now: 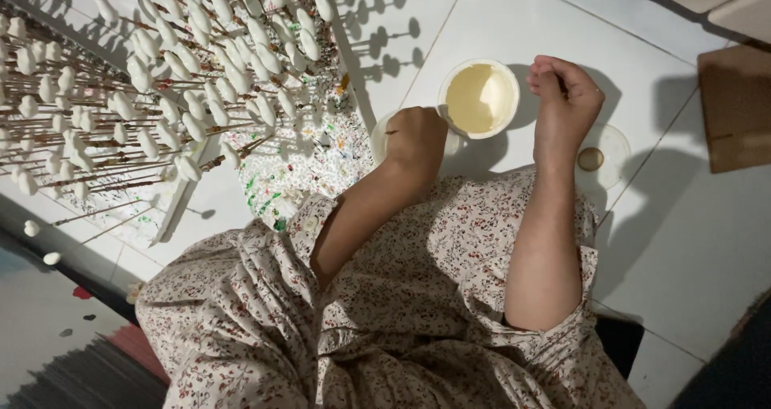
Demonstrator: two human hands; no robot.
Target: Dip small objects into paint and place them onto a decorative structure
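My left hand [415, 140] is closed in a fist around a thin stick [390, 132] whose dark end pokes out to the left. It rests over a small white dish [379, 140] that is mostly hidden beneath it. Just beyond stands a round white bowl [507, 81] of pale cream liquid. My right hand [566, 96] hovers at the bowl's right side with its fingertips curled together; I see nothing in them. Both forearms reach out from my floral-print lap.
On the left, a white foam board [181, 208] holds several thin sticks tipped with small white oval pieces [193, 128]. A paint-speckled sheet [309, 164] lies beside it. A clear round lid with a brown disc [591, 158] and a brown cardboard piece [735, 108] lie on the white-tiled floor [683, 240].
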